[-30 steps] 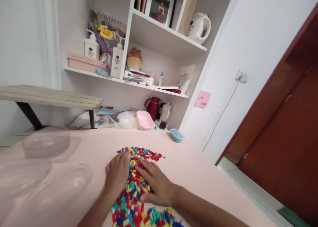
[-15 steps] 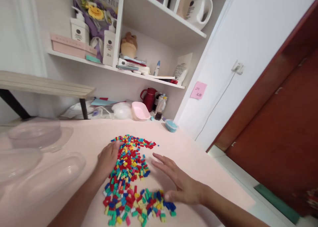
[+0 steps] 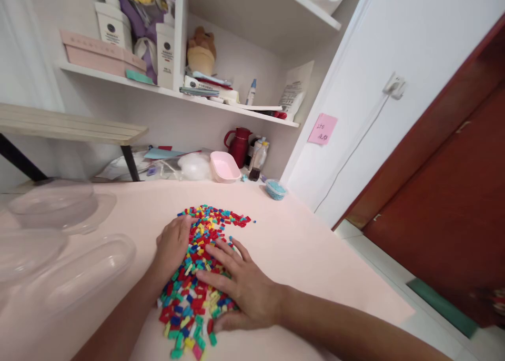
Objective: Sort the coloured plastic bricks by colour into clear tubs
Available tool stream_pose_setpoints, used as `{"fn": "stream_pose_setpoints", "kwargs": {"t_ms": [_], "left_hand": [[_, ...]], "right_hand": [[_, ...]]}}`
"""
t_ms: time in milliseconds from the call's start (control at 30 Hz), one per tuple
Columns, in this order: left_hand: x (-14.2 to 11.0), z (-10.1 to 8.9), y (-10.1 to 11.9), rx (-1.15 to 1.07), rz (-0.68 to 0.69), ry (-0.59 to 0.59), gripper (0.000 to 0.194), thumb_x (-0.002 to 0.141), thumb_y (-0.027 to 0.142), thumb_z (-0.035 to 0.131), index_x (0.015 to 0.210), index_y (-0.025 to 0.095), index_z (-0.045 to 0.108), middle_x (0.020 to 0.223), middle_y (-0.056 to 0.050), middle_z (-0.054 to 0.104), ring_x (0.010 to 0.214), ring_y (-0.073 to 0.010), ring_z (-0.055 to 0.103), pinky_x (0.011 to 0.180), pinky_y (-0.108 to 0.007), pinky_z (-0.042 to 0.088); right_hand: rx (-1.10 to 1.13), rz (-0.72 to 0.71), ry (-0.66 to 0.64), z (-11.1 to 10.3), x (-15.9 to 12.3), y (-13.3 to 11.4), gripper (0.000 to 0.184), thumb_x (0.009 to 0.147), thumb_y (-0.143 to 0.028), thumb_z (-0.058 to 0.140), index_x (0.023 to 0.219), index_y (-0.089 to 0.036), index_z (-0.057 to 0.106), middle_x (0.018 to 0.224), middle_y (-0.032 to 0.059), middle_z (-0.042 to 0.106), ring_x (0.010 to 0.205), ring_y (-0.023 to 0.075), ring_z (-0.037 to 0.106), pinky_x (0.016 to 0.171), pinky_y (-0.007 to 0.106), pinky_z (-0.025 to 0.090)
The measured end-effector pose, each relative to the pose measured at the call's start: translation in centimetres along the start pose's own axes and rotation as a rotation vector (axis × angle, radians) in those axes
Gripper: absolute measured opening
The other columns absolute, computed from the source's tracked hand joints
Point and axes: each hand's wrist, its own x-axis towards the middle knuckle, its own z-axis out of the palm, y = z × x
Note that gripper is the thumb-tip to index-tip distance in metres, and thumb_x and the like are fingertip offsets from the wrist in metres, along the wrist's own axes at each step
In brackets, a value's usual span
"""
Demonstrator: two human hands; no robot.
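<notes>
Head cam: R hand (image 3: 250, 290) splayed palm-down over multicol bricks (image 3: 187, 300), L hand (image 3: 172, 245) unclenched, cupped along their L edge.

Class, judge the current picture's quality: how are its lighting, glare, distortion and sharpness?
Head view: soft light on the table; head view: pale glints on the clear tubs, which look smeared; head view: the door leans steeply in the wide, tilted picture; head view: bricks separate by colour, but fine detail is soft.

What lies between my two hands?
In the head view, colourful bricks lie between the left hand and the right hand.
</notes>
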Motion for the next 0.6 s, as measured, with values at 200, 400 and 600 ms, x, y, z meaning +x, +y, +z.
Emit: {"fn": "stream_pose_setpoints", "kwargs": {"t_ms": [200,400,600], "left_hand": [[-0.1,0.0,-0.1,-0.071,0.009,0.033,0.058,0.094,0.048,0.020,0.104,0.020,0.070,0.115,-0.008,0.070,0.117,-0.0232,0.058,0.107,-0.043,0.039],[0.2,0.1,-0.7,-0.034,0.013,0.041,0.055,0.092,0.047,0.023,0.103,0.021,0.071,0.117,-0.009,0.069,0.117,-0.0244,0.058,0.107,-0.043,0.039],[0.7,1.0,-1.4,0.029,-0.026,0.065,0.056,0.090,0.048,0.026,0.105,0.022,0.073,0.123,-0.009,0.067,0.123,-0.0278,0.054,0.108,-0.047,0.038]], "right_hand": [[0.022,0.040,0.057,0.8,4.2,1.0,0.071,0.088,-0.066,0.048,0.149,-0.034,0.030,0.162,0.0068,0.014,0.147,0.0326,0.010,0.116,0.056,0.001],[0.204,0.294,0.416,-1.2,4.8,4.9,0.047,0.102,-0.046,0.024,0.144,-0.032,0.040,0.150,0.0035,0.043,0.142,0.0212,0.031,0.119,0.048,0.010],[0.033,0.868,0.423,-1.8,1.7,14.9,0.061,0.100,-0.055,0.012,0.151,-0.024,0.027,0.153,0.0107,0.038,0.142,0.0284,0.029,0.115,0.058,0.017]]}}
